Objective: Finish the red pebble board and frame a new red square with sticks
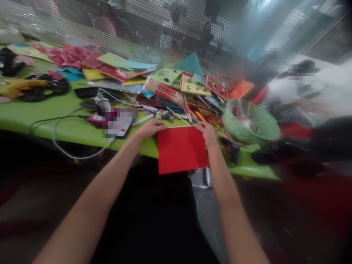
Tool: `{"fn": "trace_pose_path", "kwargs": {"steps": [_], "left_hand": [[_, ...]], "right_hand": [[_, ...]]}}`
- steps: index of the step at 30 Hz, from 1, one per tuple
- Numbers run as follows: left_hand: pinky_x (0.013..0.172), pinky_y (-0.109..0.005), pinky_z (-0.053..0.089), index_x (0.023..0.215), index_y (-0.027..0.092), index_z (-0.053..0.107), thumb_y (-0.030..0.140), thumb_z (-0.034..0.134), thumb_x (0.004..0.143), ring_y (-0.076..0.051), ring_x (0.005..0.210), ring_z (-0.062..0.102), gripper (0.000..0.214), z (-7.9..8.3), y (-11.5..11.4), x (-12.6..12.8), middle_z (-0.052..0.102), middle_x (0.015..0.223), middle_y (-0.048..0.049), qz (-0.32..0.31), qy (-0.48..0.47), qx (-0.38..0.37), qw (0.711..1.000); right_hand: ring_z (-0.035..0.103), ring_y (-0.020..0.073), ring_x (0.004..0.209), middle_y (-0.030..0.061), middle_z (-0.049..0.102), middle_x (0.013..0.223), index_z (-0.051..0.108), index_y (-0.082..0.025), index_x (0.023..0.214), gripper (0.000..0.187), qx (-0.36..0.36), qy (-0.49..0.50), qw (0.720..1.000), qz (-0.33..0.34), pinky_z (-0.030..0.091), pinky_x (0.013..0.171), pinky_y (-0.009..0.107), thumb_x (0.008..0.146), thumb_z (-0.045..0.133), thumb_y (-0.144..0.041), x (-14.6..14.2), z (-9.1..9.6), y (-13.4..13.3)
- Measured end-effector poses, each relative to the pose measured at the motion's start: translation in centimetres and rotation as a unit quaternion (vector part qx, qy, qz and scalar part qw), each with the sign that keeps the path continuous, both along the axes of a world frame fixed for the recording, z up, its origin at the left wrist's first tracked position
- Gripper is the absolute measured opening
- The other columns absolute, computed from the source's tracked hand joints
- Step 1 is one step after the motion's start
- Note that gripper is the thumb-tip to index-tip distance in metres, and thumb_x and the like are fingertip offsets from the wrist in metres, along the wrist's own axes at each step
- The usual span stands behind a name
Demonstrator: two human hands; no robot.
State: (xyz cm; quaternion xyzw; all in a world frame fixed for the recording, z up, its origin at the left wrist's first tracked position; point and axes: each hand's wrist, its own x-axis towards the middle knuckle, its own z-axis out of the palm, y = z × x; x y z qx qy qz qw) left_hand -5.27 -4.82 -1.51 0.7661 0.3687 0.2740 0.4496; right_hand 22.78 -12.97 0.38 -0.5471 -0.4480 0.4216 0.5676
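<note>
A red sheet of paper (181,150) spans the gap between my hands and hangs over the near edge of the green table (71,126). At its top left corner, my left hand (152,127) has thumb and fingers pinched together. My right hand (205,131) pinches the top right corner in the same way. Along the sheet's far edge runs a thin pale strip (180,127); whether it is a stick or a fold I cannot tell. Just beyond the sheet lie small grey pebble-like pieces (162,114) and a heap of thin sticks and pencils (200,115).
To the right stand a green plastic basket (231,123) and a dark blue glue gun (232,148). On the left are a phone (119,124) and a looping white cable (63,148). Decorated cards (192,86) and pink paper flowers (68,57) pile up behind. A person in white (324,91) is at far right.
</note>
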Motion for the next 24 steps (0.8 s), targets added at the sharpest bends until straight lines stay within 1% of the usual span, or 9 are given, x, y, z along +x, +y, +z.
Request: {"fn": "trace_pose_path", "kwargs": {"steps": [3,6,10,13,16,18,21,24], "left_hand": [[0.075,-0.03,0.043,0.085,0.018,0.074,0.052,0.063,0.08,-0.02,0.081,0.06,0.036,0.7,-0.4,0.3,0.073,0.088,-0.0063,-0.018,0.01,-0.004,1.0],[0.074,-0.03,0.044,0.086,0.017,0.076,0.049,0.066,0.078,-0.021,0.081,0.062,0.034,1.1,-0.6,0.6,0.075,0.087,-0.0068,-0.026,0.021,0.001,0.999],[0.072,-0.03,0.045,0.085,0.017,0.076,0.048,0.067,0.076,-0.02,0.08,0.063,0.033,0.9,-0.6,0.7,0.076,0.085,-0.0062,-0.029,0.027,0.002,0.999],[0.073,-0.03,0.045,0.084,0.018,0.076,0.045,0.066,0.078,-0.02,0.08,0.064,0.03,0.8,-0.6,0.8,0.077,0.087,-0.0064,-0.028,0.039,0.006,0.999],[0.073,-0.03,0.045,0.087,0.019,0.077,0.045,0.065,0.079,-0.021,0.082,0.065,0.03,1.1,-0.8,1.3,0.077,0.091,-0.0066,-0.044,0.055,0.007,0.997],[0.072,-0.03,0.044,0.09,0.019,0.078,0.046,0.064,0.08,-0.022,0.082,0.065,0.032,1.4,-0.9,2.0,0.077,0.092,-0.0066,-0.06,0.064,0.01,0.996],[0.071,-0.031,0.044,0.089,0.018,0.079,0.044,0.064,0.079,-0.022,0.079,0.065,0.032,1.7,-1.1,3.0,0.077,0.088,-0.0066,-0.073,0.072,0.016,0.995],[0.071,-0.031,0.045,0.083,0.017,0.077,0.042,0.064,0.078,-0.022,0.078,0.065,0.029,1.7,-1.1,3.5,0.076,0.084,-0.0069,-0.047,0.061,0.018,0.997]], "right_hand": [[0.054,0.0131,0.061,-0.0054,0.059,0.064,0.062,-0.023,0.071,0.037,-0.003,0.0,1.0,0.022,0.048,0.068,0.031,0.058,0.086,-0.048,-0.3,0.2,-0.1],[0.055,0.0136,0.063,-0.0051,0.06,0.066,0.063,-0.023,0.071,0.038,-0.006,-0.004,0.999,0.037,0.048,0.068,0.031,0.057,0.087,-0.049,-0.4,0.2,0.0],[0.056,0.0144,0.064,-0.0046,0.061,0.066,0.063,-0.023,0.073,0.039,-0.021,-0.011,0.999,0.033,0.048,0.067,0.031,0.058,0.086,-0.051,-0.2,-0.1,0.1],[0.058,0.0154,0.066,-0.0038,0.062,0.067,0.062,-0.023,0.073,0.04,-0.018,-0.044,0.999,0.021,0.048,0.068,0.032,0.061,0.085,-0.053,0.0,-0.3,0.2],[0.059,0.0162,0.069,-0.0034,0.061,0.066,0.061,-0.023,0.071,0.04,-0.008,-0.08,0.997,0.014,0.048,0.068,0.032,0.063,0.084,-0.054,0.2,-0.5,0.4],[0.058,0.0163,0.068,-0.0031,0.061,0.065,0.062,-0.022,0.07,0.04,-0.011,-0.087,0.996,0.017,0.047,0.067,0.032,0.061,0.086,-0.054,0.3,-0.5,0.4],[0.057,0.0156,0.065,-0.0027,0.062,0.065,0.063,-0.022,0.069,0.042,-0.016,-0.071,0.997,0.024,0.048,0.065,0.032,0.058,0.088,-0.053,0.1,-0.4,0.4],[0.057,0.0151,0.062,-0.003,0.064,0.066,0.067,-0.023,0.076,0.043,-0.03,-0.026,0.998,0.039,0.049,0.064,0.032,0.059,0.087,-0.057,-0.2,-0.2,0.1]]}}
